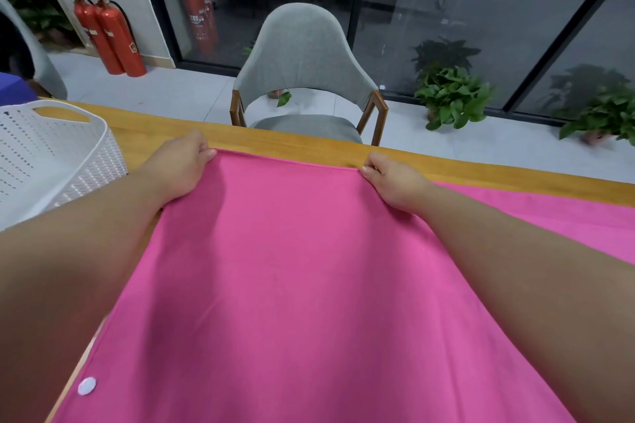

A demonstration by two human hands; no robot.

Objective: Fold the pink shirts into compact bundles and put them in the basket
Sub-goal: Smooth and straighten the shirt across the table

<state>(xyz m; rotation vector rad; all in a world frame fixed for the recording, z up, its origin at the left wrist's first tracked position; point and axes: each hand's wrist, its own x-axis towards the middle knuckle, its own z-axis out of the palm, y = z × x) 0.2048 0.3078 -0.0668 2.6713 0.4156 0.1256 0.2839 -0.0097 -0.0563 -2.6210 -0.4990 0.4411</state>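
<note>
A pink shirt lies spread flat over the wooden table, reaching from the near edge almost to the far edge. My left hand pinches its far left corner. My right hand pinches its far right corner. A white button shows on the shirt's near left edge. More pink fabric lies under it, spreading out to the right. The white perforated basket stands on the table at the left, beside my left forearm; what shows of its inside holds nothing.
A grey chair with wooden arms stands just beyond the table's far edge. Red fire extinguishers stand by the wall at the back left. Potted plants sit on the floor by the glass wall at the right.
</note>
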